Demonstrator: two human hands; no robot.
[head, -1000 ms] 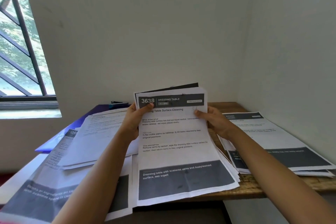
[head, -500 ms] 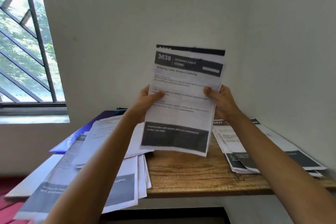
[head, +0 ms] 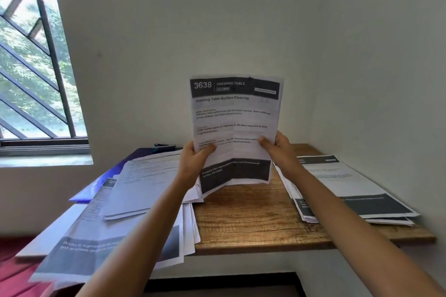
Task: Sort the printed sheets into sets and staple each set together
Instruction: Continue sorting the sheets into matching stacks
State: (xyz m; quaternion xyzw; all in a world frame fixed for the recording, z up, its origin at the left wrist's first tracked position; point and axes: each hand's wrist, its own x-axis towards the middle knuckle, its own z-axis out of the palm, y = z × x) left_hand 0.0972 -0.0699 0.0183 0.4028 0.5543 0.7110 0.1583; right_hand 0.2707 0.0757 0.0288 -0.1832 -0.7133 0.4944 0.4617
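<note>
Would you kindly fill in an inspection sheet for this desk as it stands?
Surface: wooden tabletop, bare wood showing in the middle.
Job's things: 3638 sheet set held upright; left pile overhanging the front edge; right pile; likely stapler at the back.
Clutter: blue folder under the left pile.
Hands: left hand and right hand grip the set's sides.
Cables: nothing seen.
Surroundings: barred window at left; white wall.

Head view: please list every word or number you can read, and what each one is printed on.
"3638": header band of the held sheets.
"DRESSING TABLE": same band.
"Dressing Table Surface Cleaning": title under it.
Body text and bottom dark band of that sheet: too blurred to quote surely.
"26", cut off and unsure: sheet in the left pile.
Print on the right pile: too small to read.
</note>
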